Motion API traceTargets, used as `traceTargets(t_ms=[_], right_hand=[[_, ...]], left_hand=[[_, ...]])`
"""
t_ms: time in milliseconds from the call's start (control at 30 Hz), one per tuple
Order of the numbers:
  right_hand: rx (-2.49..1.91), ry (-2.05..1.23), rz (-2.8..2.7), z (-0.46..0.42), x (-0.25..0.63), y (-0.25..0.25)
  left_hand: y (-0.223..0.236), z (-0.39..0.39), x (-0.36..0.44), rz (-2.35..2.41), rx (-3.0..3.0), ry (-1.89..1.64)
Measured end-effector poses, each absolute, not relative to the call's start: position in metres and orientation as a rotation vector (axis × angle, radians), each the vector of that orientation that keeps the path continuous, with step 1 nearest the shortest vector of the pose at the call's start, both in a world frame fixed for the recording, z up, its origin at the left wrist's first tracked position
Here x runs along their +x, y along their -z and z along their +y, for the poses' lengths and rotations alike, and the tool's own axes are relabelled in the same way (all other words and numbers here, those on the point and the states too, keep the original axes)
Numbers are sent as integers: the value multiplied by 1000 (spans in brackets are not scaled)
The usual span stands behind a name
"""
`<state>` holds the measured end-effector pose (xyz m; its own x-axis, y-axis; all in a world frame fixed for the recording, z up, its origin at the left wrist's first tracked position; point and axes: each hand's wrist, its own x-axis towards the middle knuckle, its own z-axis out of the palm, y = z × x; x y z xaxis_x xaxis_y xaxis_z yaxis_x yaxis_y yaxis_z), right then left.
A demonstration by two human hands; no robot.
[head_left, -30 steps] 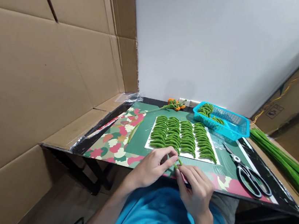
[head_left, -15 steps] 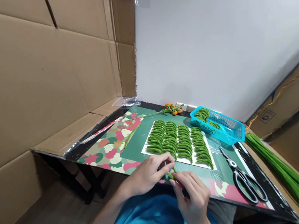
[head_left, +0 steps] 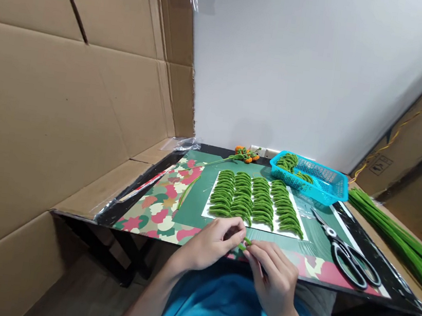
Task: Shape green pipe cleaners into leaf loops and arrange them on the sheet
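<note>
Close to the table's front edge, my left hand [head_left: 219,242] and my right hand [head_left: 272,267] face each other. Both pinch a short green pipe cleaner [head_left: 247,241], its ends partly hidden by the fingers. Just beyond them, curved pieces of folded green pipe cleaner [head_left: 243,196] lie in rows of several columns on a white sheet [head_left: 209,213]. The nearest pieces almost meet my left fingertips.
Black-handled scissors [head_left: 346,251] lie at the right. Behind them stands a blue basket [head_left: 329,189] with more green pieces. Long green pipe cleaners [head_left: 394,239] are bundled on the far right. An orange flower stem [head_left: 244,155] lies at the back; cardboard [head_left: 63,123] walls the left.
The hands stay together at nearly the same spot; the fingers have shifted slightly on the green pipe cleaner. The whole view has moved a little.
</note>
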<state>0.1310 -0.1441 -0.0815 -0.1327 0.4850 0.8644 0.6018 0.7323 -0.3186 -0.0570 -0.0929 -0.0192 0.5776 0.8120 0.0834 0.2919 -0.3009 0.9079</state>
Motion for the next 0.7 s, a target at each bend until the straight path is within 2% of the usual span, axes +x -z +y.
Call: traceTargets(t_ms=[267, 700], right_hand=[[-855, 122, -1776, -145, 129, 82], [-817, 93, -1748, -143, 130, 85]], left_hand=[[20, -94, -58, 815, 1643, -691], [18, -94, -54, 911, 1826, -701]])
